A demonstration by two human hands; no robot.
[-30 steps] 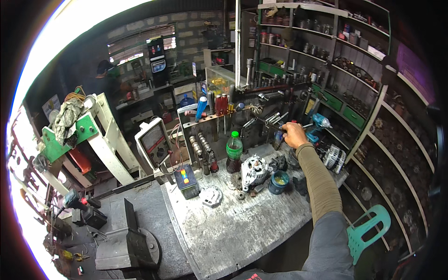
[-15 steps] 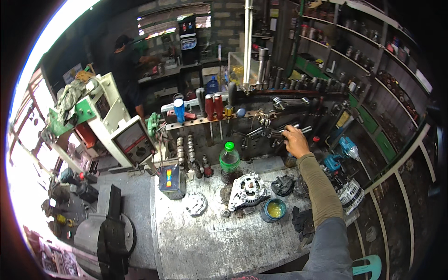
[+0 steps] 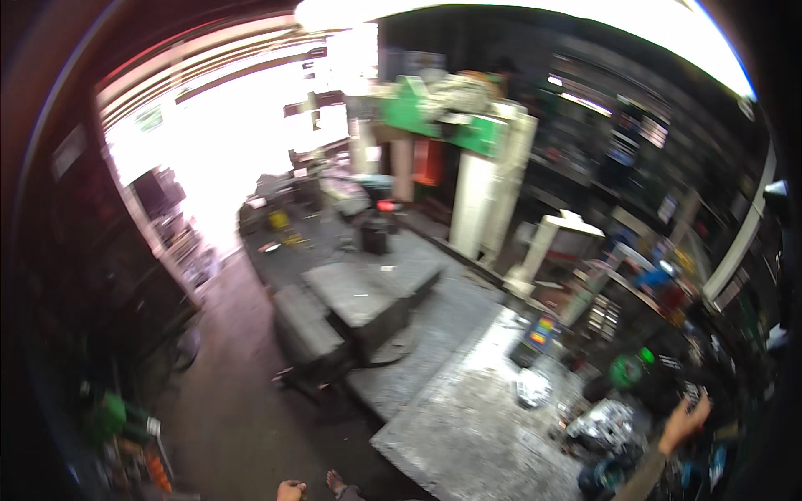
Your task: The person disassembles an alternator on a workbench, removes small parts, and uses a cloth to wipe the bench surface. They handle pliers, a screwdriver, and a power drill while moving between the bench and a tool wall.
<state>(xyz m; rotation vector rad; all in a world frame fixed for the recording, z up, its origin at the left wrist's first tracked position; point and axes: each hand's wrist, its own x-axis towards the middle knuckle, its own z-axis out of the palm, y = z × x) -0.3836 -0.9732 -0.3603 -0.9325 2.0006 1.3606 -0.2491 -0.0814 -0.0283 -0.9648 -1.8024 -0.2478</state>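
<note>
At the right, above the cluttered side of the metal workbench (image 3: 484, 434), my right hand (image 3: 685, 424) has its fingers curled. Motion blur hides what, if anything, is in them. Close to that hand lie a silvery alternator (image 3: 606, 424) and a bottle with a green cap (image 3: 647, 356). A blue jar (image 3: 595, 478) stands nearer me. Farther left on the bench are a round silvery housing (image 3: 532, 389) and a dark battery (image 3: 528, 351) with a coloured label. My left hand (image 3: 291, 491) shows only in part at the bottom edge, its fingers bent inward, away from the bench.
A large bench vise (image 3: 359, 305) stands left of the metal top. Behind it rises a white-and-green machine frame (image 3: 480, 196) with cloth on top. Bright daylight comes through a wide opening (image 3: 242, 142) at the left, above a concrete floor (image 3: 234, 376). A bare foot (image 3: 335, 481) shows below.
The view has swung left, shifting the bench to the right and blurring it. My right hand has come away from the tool rack. My left hand has entered at the bottom.
</note>
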